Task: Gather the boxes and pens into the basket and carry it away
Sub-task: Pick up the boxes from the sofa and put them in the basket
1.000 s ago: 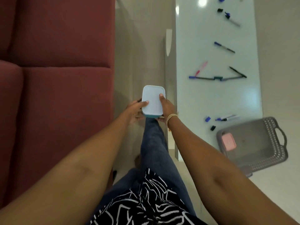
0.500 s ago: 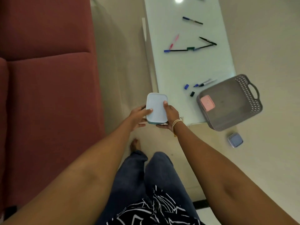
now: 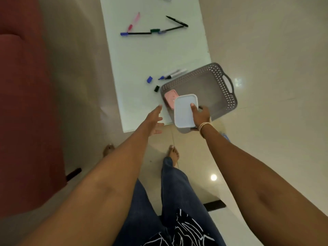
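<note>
The right hand (image 3: pixel 201 116) grips a smooth rounded-rectangle box (image 3: pixel 184 110) over the grey perforated basket (image 3: pixel 221 86) — partly hiding a pink box (image 3: pixel 169 95). The left hand (image 3: pixel 153 119) is spread open and empty beside the glossy table (image 3: pixel 138 55) — pens (image 3: pixel 171 74) lie near.

Bare arms and feet, blue jeans (image 3: pixel 174 196), a black-and-white patterned top (image 3: pixel 184 231), pale thread bracelet (image 3: pixel 204 125) on the right wrist.

Only one camera here, strapped to my head, wide-angle, pointing almost straight down from standing height. It looks past both my forearms to my feet and the floor (image 3: pixel 266 50). The table (image 3: pixel 142 55) runs up the middle to the top edge, with the basket (image 3: pixel 221 89) at its near corner. A sofa (image 3: pixel 21 103) fills the left side. Edges bend a bit.
</note>
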Tool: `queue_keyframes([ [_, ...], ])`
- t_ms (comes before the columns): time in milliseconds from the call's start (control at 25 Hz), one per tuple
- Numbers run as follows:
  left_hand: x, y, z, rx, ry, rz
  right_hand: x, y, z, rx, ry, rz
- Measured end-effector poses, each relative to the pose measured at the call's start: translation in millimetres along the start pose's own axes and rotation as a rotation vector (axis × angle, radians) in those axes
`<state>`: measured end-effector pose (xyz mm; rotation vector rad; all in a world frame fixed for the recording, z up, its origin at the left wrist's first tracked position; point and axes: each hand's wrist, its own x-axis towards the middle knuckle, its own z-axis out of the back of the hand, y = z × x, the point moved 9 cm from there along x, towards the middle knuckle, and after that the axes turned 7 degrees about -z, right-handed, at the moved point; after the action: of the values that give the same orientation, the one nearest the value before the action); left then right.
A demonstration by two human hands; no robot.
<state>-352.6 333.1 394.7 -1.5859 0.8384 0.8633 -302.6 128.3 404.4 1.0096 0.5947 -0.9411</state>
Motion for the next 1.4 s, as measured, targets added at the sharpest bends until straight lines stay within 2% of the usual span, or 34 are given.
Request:
queue_keyframes([
  [200, 33.2, 0.6, -52.9, -0.029, -0.065, 0.003, 81.2, 6.0, 25.7, -0.195, 0.057, 0.031],
  [400, 57.8, 16.8, -56.0, -0.107, -0.09, 0.006, 111.6, -10.7, -5.3, -0.397, 0.254, 0.062],
  [480, 66.2, 22.5, -51.7, -0.122, -0.108, 0.031, 118.1, -15.4, -18.6, -0.429, 0.283, 0.081],
  [800, 61.8, 25.3, -47.4, -0.123, -0.123, 0.042, 110.3, -18.6, -33.2, -0.753, 0.271, 0.111],
  [920, 43.2, 24.5, -54.2, -0.123, -0.145, 0.067, 93.2, -12.3, -17.1, -0.744, 0.187, 0.141],
  [1000, 29.4, 20.4, -56.5, -0.051, -0.193, 0.027, 76.1, -10.6, 3.3, -0.654, 0.07, 0.172],
  [1160, -0.2, 3.1, -68.7, 0.407, -0.387, -0.2, 41.4, -36.0, 46.7, -0.469, -0.077, 0.148],
  [1280, -9.5, 16.0, -93.8, 0.534, -0.315, -0.266, 21.5, -78.9, 75.8, -0.359, -0.108, 0.055],
  [1400, -10.6, 50.3, -133.5, 0.701, -0.131, -0.226, 3.7, -132.9, 105.6, -0.33, -0.121, -0.029],
])
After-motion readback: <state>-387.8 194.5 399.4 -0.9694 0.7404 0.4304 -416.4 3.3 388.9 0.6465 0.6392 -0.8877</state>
